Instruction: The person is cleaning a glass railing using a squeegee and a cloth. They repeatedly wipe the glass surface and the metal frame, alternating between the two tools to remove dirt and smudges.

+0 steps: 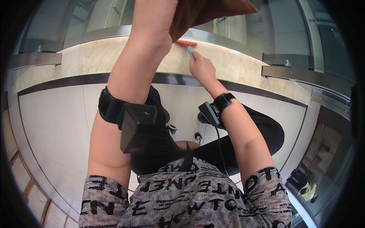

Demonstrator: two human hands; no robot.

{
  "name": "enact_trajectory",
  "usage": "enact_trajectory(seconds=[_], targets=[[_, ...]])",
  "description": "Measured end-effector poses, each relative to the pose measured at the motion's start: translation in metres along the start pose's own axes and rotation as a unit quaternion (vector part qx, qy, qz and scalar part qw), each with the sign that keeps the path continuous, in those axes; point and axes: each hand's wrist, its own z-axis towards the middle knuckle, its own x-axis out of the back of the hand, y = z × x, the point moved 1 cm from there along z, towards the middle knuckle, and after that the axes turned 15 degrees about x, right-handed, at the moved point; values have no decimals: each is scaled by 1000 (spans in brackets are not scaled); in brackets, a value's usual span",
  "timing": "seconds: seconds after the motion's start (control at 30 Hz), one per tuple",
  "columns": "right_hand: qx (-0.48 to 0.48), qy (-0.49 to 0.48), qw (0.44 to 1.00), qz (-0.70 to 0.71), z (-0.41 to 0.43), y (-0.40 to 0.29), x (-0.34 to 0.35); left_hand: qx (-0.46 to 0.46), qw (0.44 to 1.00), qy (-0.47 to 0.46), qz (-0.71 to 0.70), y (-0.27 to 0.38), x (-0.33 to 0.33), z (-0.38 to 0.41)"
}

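Observation:
My left hand [156, 11] is raised at the top edge, its fingers cut off by the frame. A brown cloth [211, 12] hangs from it in front of a glass panel [251, 31]. Lower and to the right, my right hand [203, 67] grips the grey handle of a squeegee [190, 51]. The squeegee's red head lies beside the metal rail [196, 34] at the foot of the glass, over a beige stone sill [108, 57]. Part of that head is hidden behind the cloth and my left wrist.
Metal door rails [37, 59] flank the sill, another rail [288, 72] being at the right. Below me is a stool with a tan seat [186, 144] and chrome casters [197, 136]. Light floor tiles [54, 119] have a dark border strip [174, 78]. A cable [219, 145] runs from my right wrist device.

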Motion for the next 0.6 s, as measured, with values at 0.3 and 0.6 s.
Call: enact_trajectory(seconds=[0.3, 0.6], targets=[[6, 14, 1000, -27, -6, -15, -12, 0, 1000, -31, -1, 4, 1, -7], [-29, -1, 999, 14, -11, -11, -3, 36, 999, 24, -15, 8, -4, -7]])
